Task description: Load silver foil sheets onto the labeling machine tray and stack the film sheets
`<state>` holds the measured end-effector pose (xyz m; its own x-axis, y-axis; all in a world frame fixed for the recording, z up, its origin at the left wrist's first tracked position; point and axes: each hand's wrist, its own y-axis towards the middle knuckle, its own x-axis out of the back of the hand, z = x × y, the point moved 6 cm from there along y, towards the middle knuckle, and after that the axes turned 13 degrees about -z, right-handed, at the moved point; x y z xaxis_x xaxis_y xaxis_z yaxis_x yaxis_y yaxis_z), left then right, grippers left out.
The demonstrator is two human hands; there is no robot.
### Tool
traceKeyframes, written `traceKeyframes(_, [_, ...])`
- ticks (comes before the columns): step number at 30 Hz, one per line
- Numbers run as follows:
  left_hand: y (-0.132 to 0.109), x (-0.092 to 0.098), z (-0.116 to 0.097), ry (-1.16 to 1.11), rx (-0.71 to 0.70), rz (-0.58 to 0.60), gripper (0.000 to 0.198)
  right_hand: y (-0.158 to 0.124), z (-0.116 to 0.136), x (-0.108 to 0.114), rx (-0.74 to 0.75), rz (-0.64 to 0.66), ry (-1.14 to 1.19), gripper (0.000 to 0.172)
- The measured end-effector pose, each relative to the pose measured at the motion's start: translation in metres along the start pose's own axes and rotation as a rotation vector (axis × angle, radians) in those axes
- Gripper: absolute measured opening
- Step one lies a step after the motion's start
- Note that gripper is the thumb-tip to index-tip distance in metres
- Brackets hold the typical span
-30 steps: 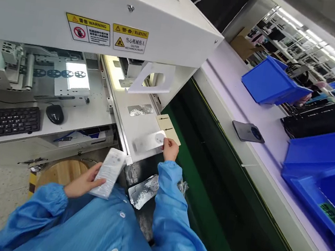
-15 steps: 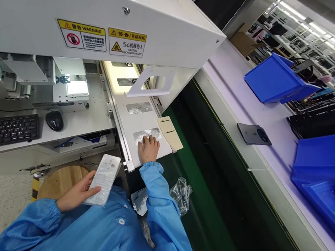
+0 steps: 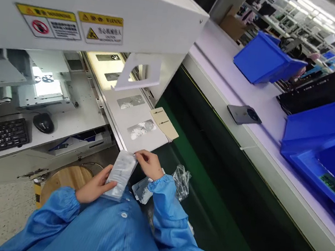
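Left hand (image 3: pixel 94 186) is clamped on a plastic-wrapped phone-back panel (image 3: pixel 121 175), just off the conveyor's (image 3: pixel 121 119) near edge; right hand (image 3: pixel 150 165) looks pinched on its top corner, bit blurry though. Patterned silver panel (image 3: pixel 142 129) lies near that edge.

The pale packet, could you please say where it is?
In the head view, the packet is low, left of centre, in the left hand, the right hand at its top.
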<state>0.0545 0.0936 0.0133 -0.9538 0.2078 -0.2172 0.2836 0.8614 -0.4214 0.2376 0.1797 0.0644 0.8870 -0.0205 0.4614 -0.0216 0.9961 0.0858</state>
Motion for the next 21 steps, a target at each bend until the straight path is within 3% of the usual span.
traceKeyframes(3, [0.005,-0.026,0.001,0.084,-0.044,0.164,0.045,-0.035,-0.006,0.027,-0.132,-0.045,0.093,0.027])
traceKeyframes(6, [0.004,-0.04,0.012,0.188,0.008,0.278,0.044,-0.058,-0.035,0.064,-0.283,-0.258,0.215,0.027])
traceKeyframes(10, [-0.001,-0.025,0.031,0.312,0.156,0.263,0.054,-0.097,-0.107,0.112,-0.548,-0.666,0.25,0.03])
traceKeyframes(13, [-0.002,0.001,0.035,0.317,0.184,0.115,0.06,-0.125,-0.157,0.114,-0.697,-0.676,0.07,0.027])
traceKeyframes(16, [-0.001,0.012,0.034,0.344,0.156,0.006,0.061,-0.14,-0.182,0.105,-0.723,-0.668,-0.039,0.02])
traceKeyframes(18, [0.002,-0.001,0.034,0.363,0.139,0.019,0.058,-0.147,-0.18,0.103,-0.693,-0.705,-0.118,0.021])
traceKeyframes(21, [0.006,-0.051,0.042,0.371,0.129,0.165,0.049,-0.167,-0.149,0.101,-0.561,-0.736,-0.191,0.043])
